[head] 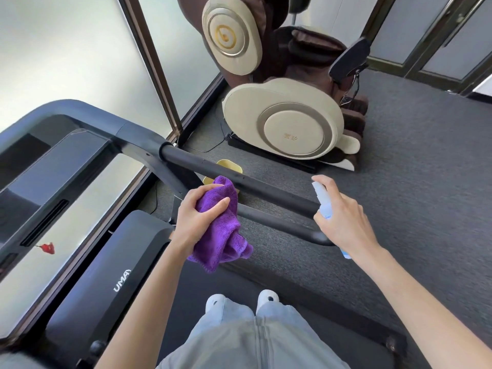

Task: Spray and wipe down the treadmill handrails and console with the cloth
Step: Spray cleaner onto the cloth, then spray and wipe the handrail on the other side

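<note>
The person stood on the treadmill deck, turned toward the right rail (239, 179), a black padded bar running out from the console (53, 161) frame. The left hand (198, 219) had its fingers curled round a bunched purple cloth (222, 230), holding it just beside the rail with the loose end hanging below, ready, I judged, to wipe once the rail was wet. The right hand (346, 222) was wrapped round a small pale bottle (323, 199), forefinger up on the spray head and the nozzle aimed across at the bar, so a spray looked to be the step in hand. No mist showed, and I could not tell whether the rail was damp. The lower bar (282, 225) lay beneath, between the two hands. The console sat well off to the left. A beige and brown massage chair (279, 115) stood beyond on grey carpet (426, 169), near enough that overspray might drift toward it.
</note>
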A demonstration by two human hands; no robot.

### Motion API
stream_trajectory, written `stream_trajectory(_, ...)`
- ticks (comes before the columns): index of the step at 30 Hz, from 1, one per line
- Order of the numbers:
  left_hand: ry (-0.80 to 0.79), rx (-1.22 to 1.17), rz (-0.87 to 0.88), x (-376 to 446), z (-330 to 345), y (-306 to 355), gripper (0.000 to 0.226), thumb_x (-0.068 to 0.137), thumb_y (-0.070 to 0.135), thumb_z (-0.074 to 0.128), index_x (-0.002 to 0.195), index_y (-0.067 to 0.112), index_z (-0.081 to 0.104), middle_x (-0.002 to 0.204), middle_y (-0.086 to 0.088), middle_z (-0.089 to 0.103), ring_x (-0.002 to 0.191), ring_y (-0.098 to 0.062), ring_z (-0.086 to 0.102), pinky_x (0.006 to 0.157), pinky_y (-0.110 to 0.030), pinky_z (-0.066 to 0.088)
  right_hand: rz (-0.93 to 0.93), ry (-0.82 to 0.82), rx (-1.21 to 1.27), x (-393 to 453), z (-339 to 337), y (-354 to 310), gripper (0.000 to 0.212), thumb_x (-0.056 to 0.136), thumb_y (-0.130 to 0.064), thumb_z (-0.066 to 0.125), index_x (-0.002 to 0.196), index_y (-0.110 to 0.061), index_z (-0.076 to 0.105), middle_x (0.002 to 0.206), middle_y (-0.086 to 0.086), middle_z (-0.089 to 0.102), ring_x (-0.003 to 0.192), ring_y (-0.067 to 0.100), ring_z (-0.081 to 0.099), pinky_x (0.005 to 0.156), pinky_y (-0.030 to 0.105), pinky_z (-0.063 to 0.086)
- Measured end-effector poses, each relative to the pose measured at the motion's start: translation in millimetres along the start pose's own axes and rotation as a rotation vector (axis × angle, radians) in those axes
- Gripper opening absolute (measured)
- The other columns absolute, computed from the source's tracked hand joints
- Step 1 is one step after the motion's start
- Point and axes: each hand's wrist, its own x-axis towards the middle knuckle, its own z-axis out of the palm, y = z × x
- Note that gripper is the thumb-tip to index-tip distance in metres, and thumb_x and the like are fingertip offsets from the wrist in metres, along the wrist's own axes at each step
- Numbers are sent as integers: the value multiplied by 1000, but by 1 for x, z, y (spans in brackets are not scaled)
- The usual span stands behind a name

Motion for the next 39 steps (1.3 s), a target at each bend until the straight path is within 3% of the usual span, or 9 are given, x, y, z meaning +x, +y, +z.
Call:
stream_trajectory(4,51,41,36,-1,-5,1,25,82,29,77,105,35,69,115,10,63,107,-8,59,104,-41,44,-22,4,36,6,6,-15,72,86,-4,60,133,-47,27,90,0,55,74,31,49,63,36,39)
stream_trajectory(14,446,369,444,74,-51,24,32,89,39,62,118,27,65,121,2,52,110,-2,47,97,-15,35,-51,41,158,15,22,-45,68,86,-5,60,133,-46,33,87,-4,56,73,30,49,69,37,40)
stream_trajectory(16,353,486,530,99,-51,24,32,92,37,61,122,25,64,127,-2,51,115,-11,45,98,-16,32,-49,47,168,18,24,-50,68,86,-5,61,132,-47,33,88,-3,56,74,30,49,68,36,39)
stream_trajectory(19,178,783,537,125,-43,7,33,97,39,55,124,23,65,129,-7,53,117,-27,45,98,-36,35,-41,37,172,25,28,-57,69,85,-4,61,132,-46,33,80,-4,53,72,31,50,68,36,39)
stream_trajectory(25,144,1071,565,152,-58,-9,55,97,56,29,115,25,70,119,-5,61,120,-27,46,115,-40,16,-25,19,186,35,29,-61,68,86,-4,60,132,-46,34,74,-17,47,71,33,53,66,39,44)
stream_trajectory(28,153,1079,523,143,-38,-5,53,96,56,32,100,21,72,110,-5,61,103,-28,51,97,-40,32,-1,44,213,37,26,-56,67,87,-4,61,133,-45,36,75,-16,49,72,30,52,66,38,44)
stream_trajectory(31,155,1164,518,131,-2,-1,46,95,54,38,90,24,73,94,-3,61,87,-25,51,81,-38,34,25,82,246,35,21,-47,66,87,-3,63,135,-41,39,73,-13,52,73,28,51,70,36,39)
stream_trajectory(36,4,1167,581,110,55,4,46,93,54,42,82,23,74,84,-1,63,79,-24,54,75,-36,35,56,111,253,26,15,-32,66,86,-3,63,133,-42,38,69,-10,52,72,30,51,68,35,36)
stream_trajectory(39,-6,1149,642,113,40,2,51,92,56,38,80,17,70,81,-3,60,78,-25,52,72,-37,36,51,90,262,24,17,-30,66,86,-4,64,135,-41,40,69,-12,51,72,30,52,67,34,36)
